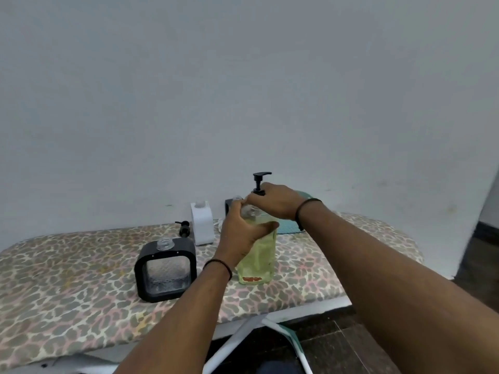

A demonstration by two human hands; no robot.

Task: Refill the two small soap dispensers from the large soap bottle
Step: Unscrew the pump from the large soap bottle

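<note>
The left hand (240,233) grips the large soap bottle (258,255) upright on the ironing board (67,292). The right hand (272,201) pinches its black pump collar (259,192).

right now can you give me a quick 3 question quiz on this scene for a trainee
1. True or false: the black dispenser nearest the camera has its pump fitted.
2. Which of the hands grips the pump collar on the large soap bottle? A) left hand B) right hand
3. Fill in: the loose black pump lies on the patterned cover just left of the ____ dispenser.

Key: 1 false, its neck is open. 2 B; the left hand holds the bottle's body. 3 white.
</note>
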